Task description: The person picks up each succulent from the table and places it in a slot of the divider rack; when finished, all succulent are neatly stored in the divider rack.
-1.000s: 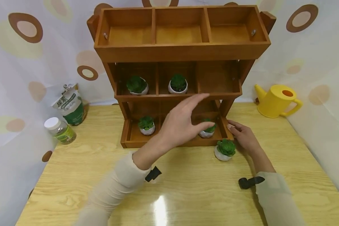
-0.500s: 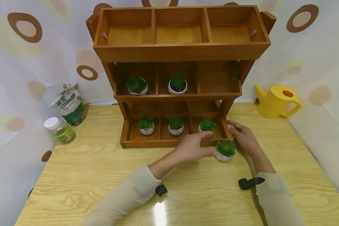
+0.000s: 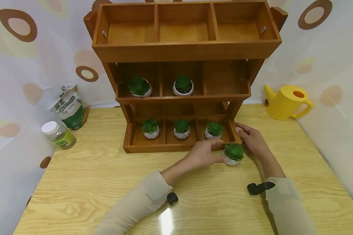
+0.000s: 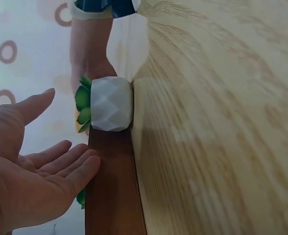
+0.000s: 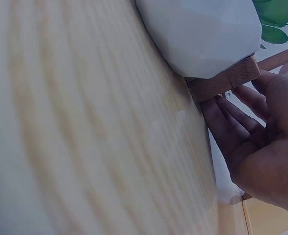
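Note:
In the head view a potted succulent (image 3: 233, 152) with a white faceted pot stands on the table, in front of the right end of the wooden shelf (image 3: 153, 149). My left hand (image 3: 204, 153) is just left of it, thumb and fingers apart. The left wrist view shows this hand (image 4: 41, 166) with nothing in its grasp, the white pot (image 4: 112, 104) beyond its fingertips. My right hand (image 3: 253, 140) touches the outer right side of the shelf's bottom tier. In the right wrist view, fingers (image 5: 227, 127) lie against the end of the wood, beside the white pot (image 5: 203, 34).
Three succulents, left (image 3: 150, 129), middle (image 3: 181, 129) and right (image 3: 213, 130), fill the bottom tier; two more (image 3: 140, 86) (image 3: 183, 85) sit in the middle tier. A yellow watering can (image 3: 288, 102) stands right. A pouch (image 3: 69, 109) and a white-capped jar (image 3: 58, 135) stand left.
My left hand has come down from in front of the shelf to beside the potted succulent on the table. My right hand stays at the shelf's side. The head view has shifted slightly.

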Demonstrator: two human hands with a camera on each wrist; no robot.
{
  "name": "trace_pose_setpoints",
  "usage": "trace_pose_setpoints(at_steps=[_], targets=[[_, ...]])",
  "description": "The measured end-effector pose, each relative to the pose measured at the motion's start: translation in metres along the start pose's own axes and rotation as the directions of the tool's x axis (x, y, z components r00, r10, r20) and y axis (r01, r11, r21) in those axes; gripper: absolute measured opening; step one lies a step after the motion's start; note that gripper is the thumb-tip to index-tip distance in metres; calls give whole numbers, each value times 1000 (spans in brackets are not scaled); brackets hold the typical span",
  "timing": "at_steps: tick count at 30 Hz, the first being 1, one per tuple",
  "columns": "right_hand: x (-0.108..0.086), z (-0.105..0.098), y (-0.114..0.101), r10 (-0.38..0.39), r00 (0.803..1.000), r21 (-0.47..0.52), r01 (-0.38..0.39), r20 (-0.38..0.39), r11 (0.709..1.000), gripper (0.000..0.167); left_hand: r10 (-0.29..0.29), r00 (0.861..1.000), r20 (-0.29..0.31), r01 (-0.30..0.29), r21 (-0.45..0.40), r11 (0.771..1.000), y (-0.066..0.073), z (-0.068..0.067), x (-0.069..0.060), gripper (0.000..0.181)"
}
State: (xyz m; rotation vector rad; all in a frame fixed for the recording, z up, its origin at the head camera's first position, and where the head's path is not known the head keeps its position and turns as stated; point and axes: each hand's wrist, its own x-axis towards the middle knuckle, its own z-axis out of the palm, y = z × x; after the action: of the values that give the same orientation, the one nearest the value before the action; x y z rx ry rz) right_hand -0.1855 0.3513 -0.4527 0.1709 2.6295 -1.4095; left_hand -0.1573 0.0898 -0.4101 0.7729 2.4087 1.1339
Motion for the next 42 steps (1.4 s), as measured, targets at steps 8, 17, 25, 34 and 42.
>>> trace_pose_setpoints(at_steps=[8,17,25,34,42], targets=[[3,-2,1,5,1000,7,-5,2,1000,73,-6,998,69,2,54,999,-5,6,11,70],[4,-3,2,1,1000,6,-1,4,1000,72,-7,995,101,-3,100,995,-3,15,22,71],[1,-4,2,-7,1000,4,7,7,1000,72,-15,994,104,3,114,994,0,21,28,72],[1,-3,6,10,1000,37,-11,17,999,72,-10,995,96,-3,135,991,1,31,30,74],[5,-2,4,5,1000,52,-7,27,999,72,-13,996,86,-2,172,985,4,39,36,71]])
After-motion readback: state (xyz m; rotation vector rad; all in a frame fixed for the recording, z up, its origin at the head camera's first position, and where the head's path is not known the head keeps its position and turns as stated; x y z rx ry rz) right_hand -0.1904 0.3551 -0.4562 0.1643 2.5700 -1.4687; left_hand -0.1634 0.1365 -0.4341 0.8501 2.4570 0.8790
